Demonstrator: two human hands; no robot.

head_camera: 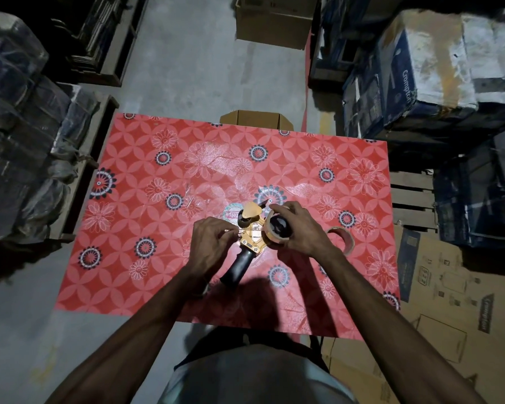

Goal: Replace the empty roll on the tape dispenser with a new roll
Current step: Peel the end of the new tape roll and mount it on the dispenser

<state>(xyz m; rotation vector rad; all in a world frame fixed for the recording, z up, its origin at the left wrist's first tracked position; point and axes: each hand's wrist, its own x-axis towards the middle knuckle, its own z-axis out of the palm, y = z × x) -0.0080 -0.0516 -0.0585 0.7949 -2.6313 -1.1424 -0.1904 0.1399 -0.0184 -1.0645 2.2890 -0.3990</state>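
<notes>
The table (134,199) has a glossy red floral plastic-looking cover with some scuffed whitish patches. The tape dispenser (252,237) is yellow, plastic by the look of it, with a matt black handle. Brown tape roll (277,230) looks shiny, cardboard boxes (438,301) matt.

table (134,176): red, floral pattern | dispenser (252,237): yellow-orange, black handle | roll (277,231): brown

Dim storeroom, bare grey concrete floor (199,62). Red flower-patterned surface (146,217) in the middle, lit brighter than all around it. Wrapped bundles (21,135) stacked on wooden pallets (99,123) at left. Taped cartons (426,68) piled at right, flattened cardboard (443,310) below them. Open box (257,116) just behind the surface's far edge, larger box (274,24) farther back on the floor.
</notes>
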